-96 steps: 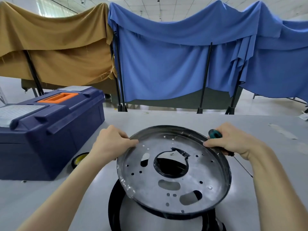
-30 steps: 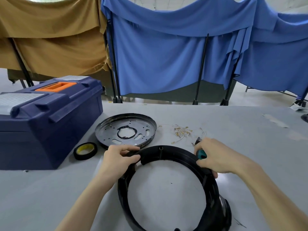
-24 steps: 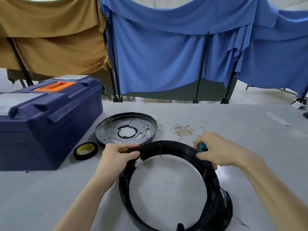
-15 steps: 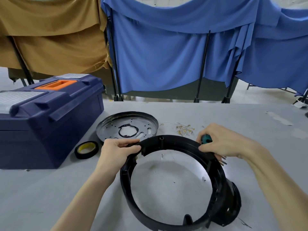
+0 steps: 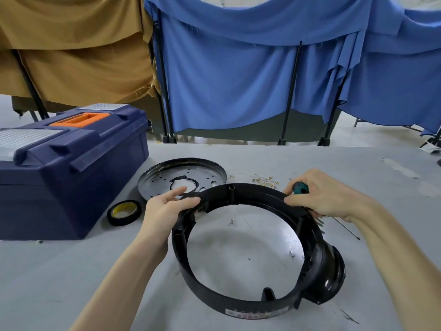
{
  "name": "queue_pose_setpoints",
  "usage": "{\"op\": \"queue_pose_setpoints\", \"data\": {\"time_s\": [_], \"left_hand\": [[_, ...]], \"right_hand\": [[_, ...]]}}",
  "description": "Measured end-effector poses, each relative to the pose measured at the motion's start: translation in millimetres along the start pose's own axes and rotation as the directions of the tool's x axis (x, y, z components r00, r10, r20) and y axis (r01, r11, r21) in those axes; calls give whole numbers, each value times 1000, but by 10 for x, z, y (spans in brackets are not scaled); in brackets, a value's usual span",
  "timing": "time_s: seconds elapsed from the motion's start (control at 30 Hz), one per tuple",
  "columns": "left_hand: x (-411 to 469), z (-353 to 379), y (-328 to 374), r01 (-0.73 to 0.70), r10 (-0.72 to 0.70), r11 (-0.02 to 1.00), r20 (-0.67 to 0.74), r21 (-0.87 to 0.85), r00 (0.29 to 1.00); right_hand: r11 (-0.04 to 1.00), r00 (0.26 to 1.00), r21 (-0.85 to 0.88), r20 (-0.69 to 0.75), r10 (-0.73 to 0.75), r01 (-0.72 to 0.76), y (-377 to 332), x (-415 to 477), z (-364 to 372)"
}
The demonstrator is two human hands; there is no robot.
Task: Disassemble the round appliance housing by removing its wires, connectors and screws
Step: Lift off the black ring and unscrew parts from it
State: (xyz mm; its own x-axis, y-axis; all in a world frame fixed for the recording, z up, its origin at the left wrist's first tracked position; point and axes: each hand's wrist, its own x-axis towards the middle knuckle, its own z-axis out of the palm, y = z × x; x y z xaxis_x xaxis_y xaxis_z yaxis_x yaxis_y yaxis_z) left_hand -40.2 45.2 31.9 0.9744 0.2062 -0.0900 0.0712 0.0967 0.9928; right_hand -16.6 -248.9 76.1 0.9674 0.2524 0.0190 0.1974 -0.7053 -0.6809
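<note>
Fingers [image 5: 177,190] of the left hand [image 5: 164,211] pinched the rim of the black housing ring [image 5: 250,306] at its 10 o'clock, thumb over the top edge. The right hand [image 5: 322,199] gripped the rim at 2 o'clock. It had the teal-handled screwdriver [image 5: 300,188] tucked in the same curled fingers, shaft trailing toward 4 o'clock.

The ring sat mid-worktop [image 5: 71,271], directly in front of the person, far edge apparently tipped up. Couldn't tell if the near edge touched down. Just beyond it at 11 o'clock the metal base plate [image 5: 157,182] lay flat, already off. The wires [image 5: 262,180] with connectors were in a loose heap at 12–1 o'clock. Two loose screws [image 5: 231,221] lay inside the ring. The tape roll [image 5: 124,212] and toolbox [image 5: 71,168] were out at 9–10 o'clock.

My read: stripping was mostly done and this looked like a check of the bare ring. The next move likely called for rotating it to inspect the posts and the side socket at 4 o'clock for leftover fasteners, then freeing the screwdriver tip.
</note>
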Motion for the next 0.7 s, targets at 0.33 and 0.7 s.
{"op": "queue_pose_setpoints", "data": {"time_s": [0.33, 0.7], "left_hand": [[13, -50, 73, 10, 30, 969, -157, 248, 987], [33, -52, 69, -34, 54, 809, -16, 587, 998]], "right_hand": [[997, 992, 69, -127, -12, 21, 17, 19, -49], [998, 977, 58, -214, -18, 31, 26, 78, 21]]}}
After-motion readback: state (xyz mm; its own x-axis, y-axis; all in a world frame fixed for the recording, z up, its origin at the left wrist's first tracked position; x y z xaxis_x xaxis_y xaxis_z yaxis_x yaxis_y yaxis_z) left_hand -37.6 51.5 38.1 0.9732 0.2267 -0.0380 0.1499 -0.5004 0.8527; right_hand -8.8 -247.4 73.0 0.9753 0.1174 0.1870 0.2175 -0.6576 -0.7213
